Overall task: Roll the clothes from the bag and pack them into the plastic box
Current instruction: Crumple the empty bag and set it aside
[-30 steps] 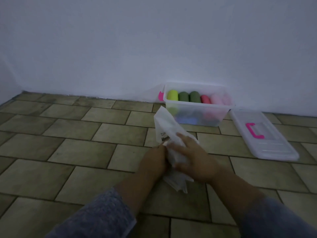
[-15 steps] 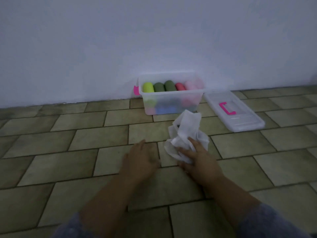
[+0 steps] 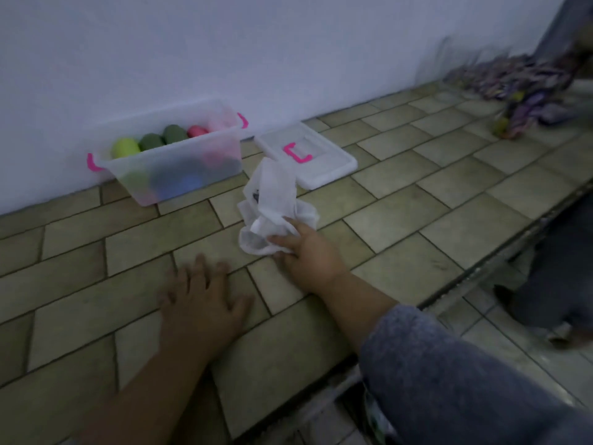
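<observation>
The right grip (image 3: 308,255) clutches a white bag (image 3: 273,191), print illegible.

Dim, flat, bluish light; source not visible, no glare. Faint soft shadow under translucent plastic box with pink handles (image 3: 179,162). Whole frame soft, grainy. Crumpled white bag (image 3: 272,200) is brightest spot. Heavy motion smear on multicoloured fabric heap (image 3: 519,88), top right. Wide-angle bend skews lines of olive tiled floor (image 3: 417,175).

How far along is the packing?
Done: rolled clothes fill the plastic box. In hand: the right hand grips the crumpled white bag, seemingly empty; the left hand rests flat on the floor. Left: probably just fitting the lid lying beside the box.
</observation>
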